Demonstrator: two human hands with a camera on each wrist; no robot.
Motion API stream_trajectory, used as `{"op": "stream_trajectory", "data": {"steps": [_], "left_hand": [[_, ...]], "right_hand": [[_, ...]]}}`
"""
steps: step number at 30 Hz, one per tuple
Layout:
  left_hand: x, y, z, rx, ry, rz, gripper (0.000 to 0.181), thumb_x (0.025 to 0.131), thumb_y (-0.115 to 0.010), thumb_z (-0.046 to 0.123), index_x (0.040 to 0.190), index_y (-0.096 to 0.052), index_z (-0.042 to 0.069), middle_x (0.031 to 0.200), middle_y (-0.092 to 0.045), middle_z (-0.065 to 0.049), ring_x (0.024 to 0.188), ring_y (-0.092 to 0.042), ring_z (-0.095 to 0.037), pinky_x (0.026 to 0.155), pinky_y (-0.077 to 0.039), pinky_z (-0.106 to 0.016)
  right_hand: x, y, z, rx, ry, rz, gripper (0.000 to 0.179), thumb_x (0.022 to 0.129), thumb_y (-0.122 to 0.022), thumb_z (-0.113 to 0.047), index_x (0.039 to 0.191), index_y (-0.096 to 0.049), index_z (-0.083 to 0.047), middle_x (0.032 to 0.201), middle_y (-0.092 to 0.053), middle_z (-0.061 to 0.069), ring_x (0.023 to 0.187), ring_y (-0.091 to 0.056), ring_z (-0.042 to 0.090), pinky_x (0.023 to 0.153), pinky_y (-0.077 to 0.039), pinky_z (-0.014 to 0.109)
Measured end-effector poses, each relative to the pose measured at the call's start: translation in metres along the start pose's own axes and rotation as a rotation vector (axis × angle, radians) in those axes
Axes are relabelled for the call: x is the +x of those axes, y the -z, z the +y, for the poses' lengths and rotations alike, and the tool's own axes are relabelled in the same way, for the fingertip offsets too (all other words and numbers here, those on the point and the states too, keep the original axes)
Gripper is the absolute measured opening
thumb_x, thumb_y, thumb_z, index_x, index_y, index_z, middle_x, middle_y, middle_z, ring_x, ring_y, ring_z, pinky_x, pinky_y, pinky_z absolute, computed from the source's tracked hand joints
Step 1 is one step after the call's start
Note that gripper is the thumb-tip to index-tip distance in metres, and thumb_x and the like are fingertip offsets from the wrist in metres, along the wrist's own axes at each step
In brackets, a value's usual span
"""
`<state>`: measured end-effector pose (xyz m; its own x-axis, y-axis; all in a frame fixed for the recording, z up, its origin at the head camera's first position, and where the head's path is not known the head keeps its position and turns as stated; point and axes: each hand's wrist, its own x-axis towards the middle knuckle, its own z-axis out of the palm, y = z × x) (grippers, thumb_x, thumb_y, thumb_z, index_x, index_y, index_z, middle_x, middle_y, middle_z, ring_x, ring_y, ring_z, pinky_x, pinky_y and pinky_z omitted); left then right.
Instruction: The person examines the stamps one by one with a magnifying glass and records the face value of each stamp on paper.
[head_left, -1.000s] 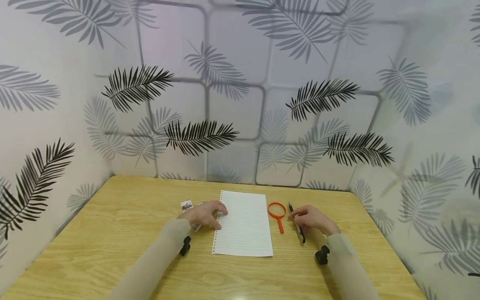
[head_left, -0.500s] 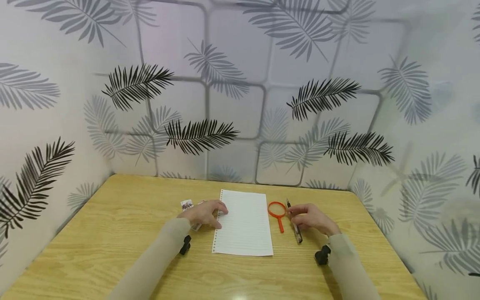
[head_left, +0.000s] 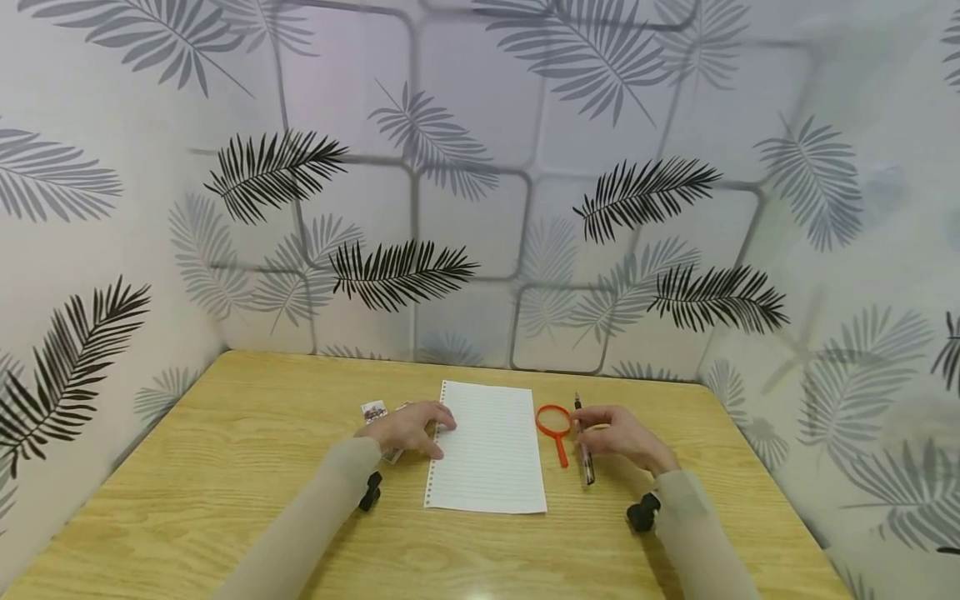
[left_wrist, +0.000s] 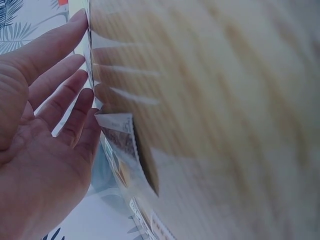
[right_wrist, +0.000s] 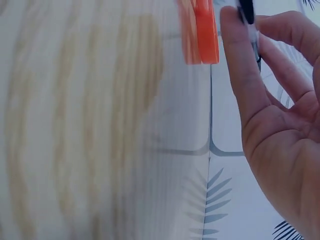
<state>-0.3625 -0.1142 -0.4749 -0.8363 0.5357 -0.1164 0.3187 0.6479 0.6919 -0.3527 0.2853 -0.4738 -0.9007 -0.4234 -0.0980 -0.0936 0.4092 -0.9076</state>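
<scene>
Left hand (head_left: 405, 427): While its thumb and a fingertip lie over the hole-punched left edge of the lined sheet (head_left: 491, 450), its fingers stand spread with gaps between them, gripping nothing.
Right hand (head_left: 618, 435): Thumb and forefinger pinch the clear-barrelled pen (head_left: 587, 467); how far the remaining fingers curl cannot be told.
Clear-barrelled pen: In the right hand's pinch, right of the orange-red magnifying glass (head_left: 557, 435), its dark point toward the wall (head_left: 480, 325); whether it touches the wooden table (head_left: 187, 467) cannot be told.
Lined sheet: Lies flat between the left hand and the magnifying glass.
Orange-red magnifying glass: Lies near the sheet's right edge, ring toward the wall, handle toward the person.
Printed paper slips (head_left: 373, 410): Lie beside and partly behind the left hand; in the left wrist view, one lifts off the tabletop.
Wrists: Each bears a black camera (head_left: 643, 512) by a pale sleeve (head_left: 701, 533).
Wall: Pale, with black and grey leaves.
</scene>
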Motion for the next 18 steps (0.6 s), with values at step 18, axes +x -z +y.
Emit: {"op": "stream_trajectory", "data": {"steps": [18], "left_hand": [[-0.001, 0.001, 0.002, -0.009, 0.014, -0.007, 0.046, 0.08, -0.08, 0.007, 0.123, -0.066, 0.011, 0.148, -0.046, -0.009, 0.144, -0.032, -0.031, 0.118, -0.027, -0.047]], "right_hand": [[0.008, -0.023, -0.012, 0.003, 0.116, 0.029, 0.041, 0.087, -0.072, -0.009, 0.123, -0.061, 0.009, 0.108, -0.07, 0.019, 0.092, -0.068, 0.014, 0.081, -0.056, 0.03]]}}
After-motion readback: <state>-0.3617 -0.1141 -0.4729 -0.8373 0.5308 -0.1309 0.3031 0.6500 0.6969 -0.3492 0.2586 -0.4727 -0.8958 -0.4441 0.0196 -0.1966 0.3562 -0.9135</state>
